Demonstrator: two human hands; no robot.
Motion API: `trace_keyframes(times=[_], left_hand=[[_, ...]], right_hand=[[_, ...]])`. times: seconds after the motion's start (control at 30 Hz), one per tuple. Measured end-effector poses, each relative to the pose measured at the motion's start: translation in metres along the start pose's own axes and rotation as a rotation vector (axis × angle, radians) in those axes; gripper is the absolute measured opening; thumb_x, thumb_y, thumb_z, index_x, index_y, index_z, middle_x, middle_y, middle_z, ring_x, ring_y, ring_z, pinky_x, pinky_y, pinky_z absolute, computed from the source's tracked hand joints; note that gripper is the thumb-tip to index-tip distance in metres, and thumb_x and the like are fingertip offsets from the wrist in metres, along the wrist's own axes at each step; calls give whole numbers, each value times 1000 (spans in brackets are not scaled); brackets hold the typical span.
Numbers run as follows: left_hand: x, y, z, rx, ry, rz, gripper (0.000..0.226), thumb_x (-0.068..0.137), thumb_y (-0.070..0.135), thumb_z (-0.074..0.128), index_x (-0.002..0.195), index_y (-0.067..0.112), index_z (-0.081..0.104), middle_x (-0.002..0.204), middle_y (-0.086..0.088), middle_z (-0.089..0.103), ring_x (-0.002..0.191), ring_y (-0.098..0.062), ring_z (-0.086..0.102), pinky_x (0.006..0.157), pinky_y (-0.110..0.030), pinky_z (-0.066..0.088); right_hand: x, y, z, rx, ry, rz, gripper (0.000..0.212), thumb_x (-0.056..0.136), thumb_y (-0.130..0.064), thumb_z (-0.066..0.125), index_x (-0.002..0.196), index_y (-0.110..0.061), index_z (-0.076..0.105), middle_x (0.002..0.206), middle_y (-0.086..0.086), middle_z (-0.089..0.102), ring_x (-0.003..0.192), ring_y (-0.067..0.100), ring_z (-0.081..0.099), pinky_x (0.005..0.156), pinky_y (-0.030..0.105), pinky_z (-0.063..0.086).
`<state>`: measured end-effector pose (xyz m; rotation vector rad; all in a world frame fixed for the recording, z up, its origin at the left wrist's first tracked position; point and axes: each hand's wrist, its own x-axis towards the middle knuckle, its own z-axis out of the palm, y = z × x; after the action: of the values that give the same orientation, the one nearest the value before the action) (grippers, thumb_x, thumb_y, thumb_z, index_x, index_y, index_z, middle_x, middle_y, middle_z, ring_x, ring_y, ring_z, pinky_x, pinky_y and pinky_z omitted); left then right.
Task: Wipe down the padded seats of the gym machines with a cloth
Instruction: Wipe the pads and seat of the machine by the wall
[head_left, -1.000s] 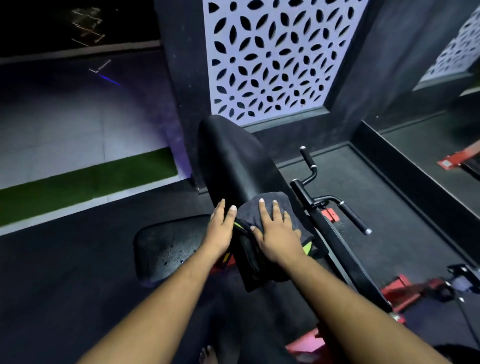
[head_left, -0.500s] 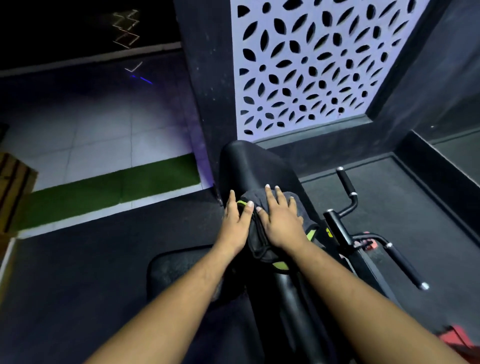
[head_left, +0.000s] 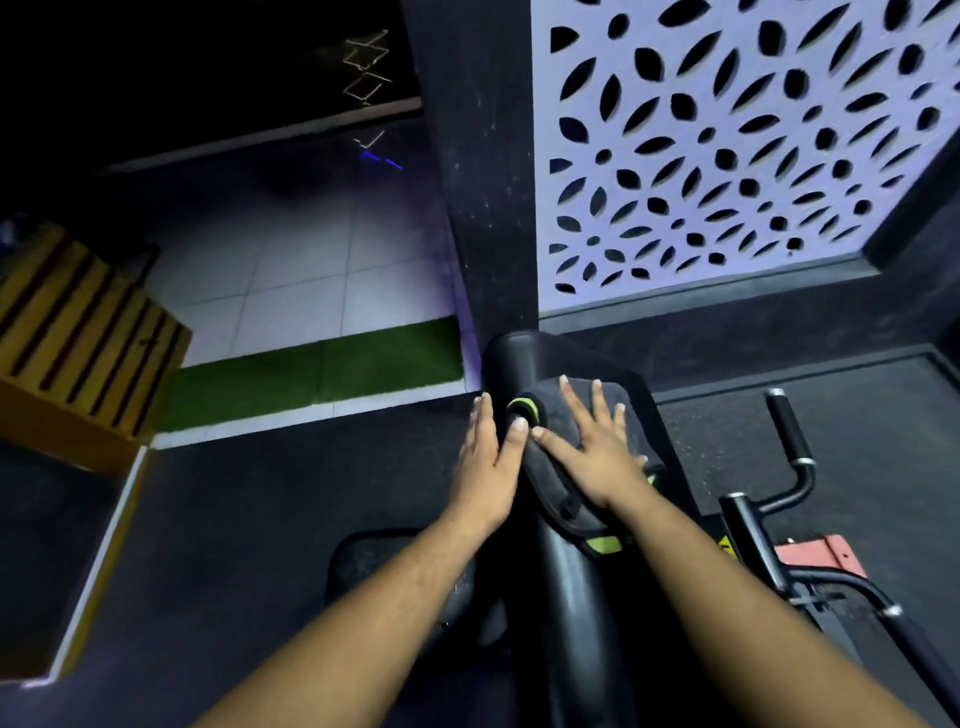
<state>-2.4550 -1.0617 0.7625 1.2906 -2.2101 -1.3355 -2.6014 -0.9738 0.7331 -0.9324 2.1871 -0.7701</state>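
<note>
Cloth meets gym pad

Right hand (head_left: 597, 457), fingers spread flat, presses the soft, limp cloth (head_left: 563, 441) near the pad (head_left: 524, 358) top; left hand (head_left: 485, 467) lies open beside it, holding nothing.

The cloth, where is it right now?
In the head view, the dark cloth lies near the top of the black back pad, pressed flat under the right hand, with the left hand touching its left edge.
</note>
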Motion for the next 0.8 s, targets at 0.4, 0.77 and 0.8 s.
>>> trace_keyframes(times=[0.4, 0.77, 0.8], left_hand=[[25, 23, 44, 258, 54, -26, 102, 86, 85, 4, 164, 20, -1, 171, 3, -15, 157, -12, -15, 128, -47, -4], [28, 12, 48, 216, 134, 20, 136, 66, 99, -12, 161, 4, 3, 171, -14, -1, 159, -18, -6, 129, -35, -5], [28, 12, 47, 229, 128, 38, 133, 68, 98, -11, 162, 6, 3, 172, -11, -3, 158, -16, -8, 128, -36, -6]], right_hand=[[12, 28, -4, 24, 38, -35, 61, 92, -76, 36, 148, -70, 11, 168, -26, -2, 157, 13, -4, 119, 67, 5], [91, -37, -14, -127, 25, -300, 63, 98, -68, 43, 154, -62, 14, 168, -25, -9, 156, 26, -16, 112, 75, 7], [93, -29, -16, -107, 27, -320, 62, 97, -69, 42, 153, -63, 15, 168, -25, -8, 156, 23, -15, 112, 73, 6]])
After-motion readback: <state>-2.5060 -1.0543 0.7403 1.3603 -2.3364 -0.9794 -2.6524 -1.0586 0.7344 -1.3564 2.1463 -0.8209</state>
